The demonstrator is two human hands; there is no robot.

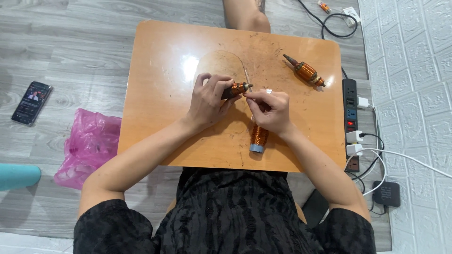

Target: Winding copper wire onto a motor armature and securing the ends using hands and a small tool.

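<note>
While the left hand (207,101) clamps a small motor armature (237,88) at frame centre, the right hand (270,112) pinches copper wire (246,75) (best kept taut) above the spool (258,138) on the bench (160,70).

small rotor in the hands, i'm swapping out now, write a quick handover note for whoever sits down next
Left hand: grips the small rotor above the orange table.
Right hand: pinches thin copper wire at the rotor's tip.
Copper wire spool: upright under the right wrist.
Second rotor: lying apart at the table's far right, already wrapped in copper.
Done: copper shows on the held rotor.
Left: how much winding remains cannot be told.
</note>
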